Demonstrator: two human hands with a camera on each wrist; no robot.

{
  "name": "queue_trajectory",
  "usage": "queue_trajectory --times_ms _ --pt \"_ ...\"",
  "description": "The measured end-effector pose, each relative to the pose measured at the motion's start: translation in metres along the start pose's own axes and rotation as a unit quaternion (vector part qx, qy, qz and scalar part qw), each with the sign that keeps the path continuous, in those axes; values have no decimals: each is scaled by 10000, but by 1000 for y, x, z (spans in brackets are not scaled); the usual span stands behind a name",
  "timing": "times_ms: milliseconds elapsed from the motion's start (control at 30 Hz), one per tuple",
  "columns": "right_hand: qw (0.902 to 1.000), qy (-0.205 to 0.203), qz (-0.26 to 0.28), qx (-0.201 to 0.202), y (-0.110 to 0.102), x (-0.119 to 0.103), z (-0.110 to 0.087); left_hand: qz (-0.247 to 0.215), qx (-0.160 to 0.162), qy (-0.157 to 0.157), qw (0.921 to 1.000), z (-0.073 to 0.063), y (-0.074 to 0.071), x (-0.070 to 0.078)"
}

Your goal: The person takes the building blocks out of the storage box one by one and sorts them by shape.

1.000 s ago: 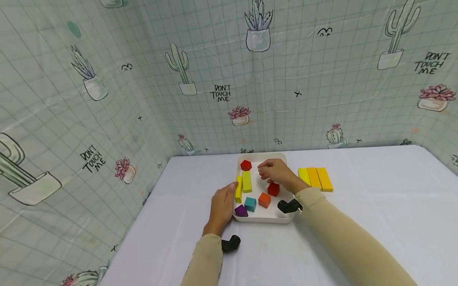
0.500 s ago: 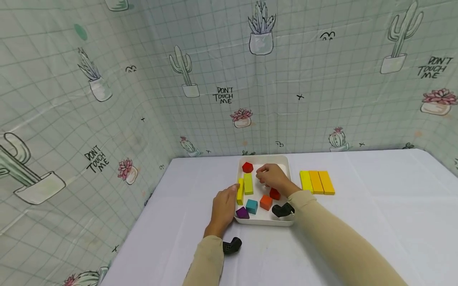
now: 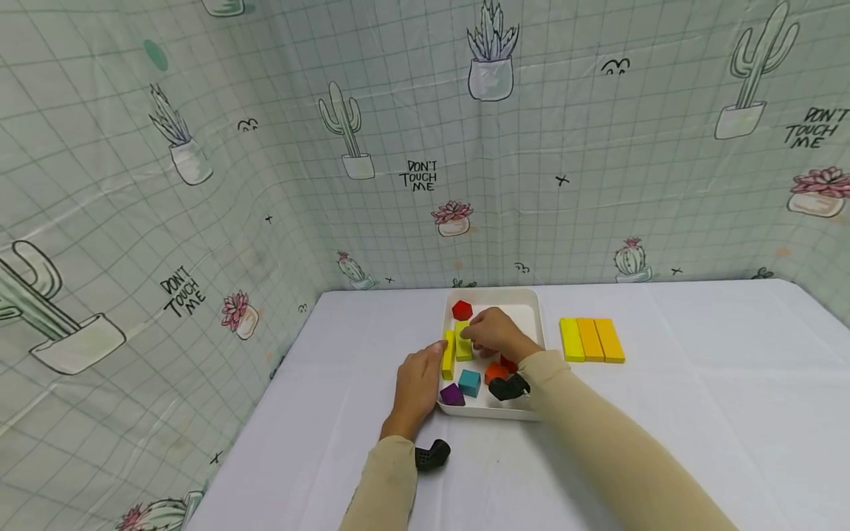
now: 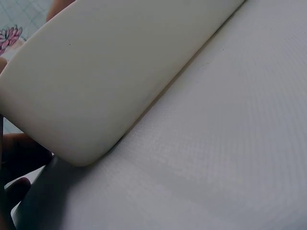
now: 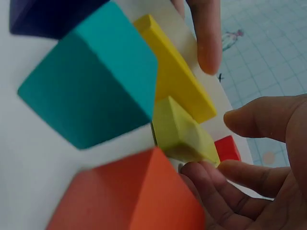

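Note:
A white tray (image 3: 494, 413) holds coloured blocks. My left hand (image 3: 417, 380) grips the tray's left side, with a digit over the rim beside a yellow block (image 3: 448, 355); its other fingers (image 4: 21, 155) show past the wall in the left wrist view. Over the tray, my right hand (image 3: 494, 333) reaches to a yellow-green block (image 3: 463, 348). In the right wrist view, its thumb stands apart above that block and the bent fingers lie close to the block's end; contact is unclear.
Also in the tray are a red block (image 3: 462, 310), a teal block (image 3: 469, 383), a purple block (image 3: 453, 394) and an orange block (image 3: 495, 371), with another red block partly hidden by my right arm. Three yellow and orange bars (image 3: 591, 340) lie right of the tray.
My right hand has moved left across the tray to the yellow-green block. The left hand has kept its place on the tray. The view has shifted slightly.

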State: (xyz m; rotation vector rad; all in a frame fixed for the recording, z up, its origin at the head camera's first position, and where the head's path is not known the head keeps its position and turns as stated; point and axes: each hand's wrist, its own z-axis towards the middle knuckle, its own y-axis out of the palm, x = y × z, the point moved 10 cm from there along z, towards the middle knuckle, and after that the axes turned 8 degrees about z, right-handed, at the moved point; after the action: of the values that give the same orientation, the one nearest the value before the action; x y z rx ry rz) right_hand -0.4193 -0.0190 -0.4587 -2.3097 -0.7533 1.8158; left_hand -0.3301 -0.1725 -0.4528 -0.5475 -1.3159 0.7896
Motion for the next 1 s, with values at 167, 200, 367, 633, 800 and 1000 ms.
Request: queue_trajectory --times_ms 167,200,367,633,800,1000 --pt "9996 119 267 30 3 2 0 14 -19 34 10000 0 1 -1" --pt "9994 163 311 48 3 3 0 21 -18 45 10000 0 1 -1" --pt "9987 291 426 59 2 3 0 49 74 170 9998 1 0 0" --pt "9987 336 368 92 3 5 1 65 110 147 9998 1 -1 1" --pt "9993 187 319 98 4 2 -3 51 126 225 9997 2 -2 2" --pt "9995 -64 259 185 5 -4 -3 35 92 198 9998 2 -1 1"
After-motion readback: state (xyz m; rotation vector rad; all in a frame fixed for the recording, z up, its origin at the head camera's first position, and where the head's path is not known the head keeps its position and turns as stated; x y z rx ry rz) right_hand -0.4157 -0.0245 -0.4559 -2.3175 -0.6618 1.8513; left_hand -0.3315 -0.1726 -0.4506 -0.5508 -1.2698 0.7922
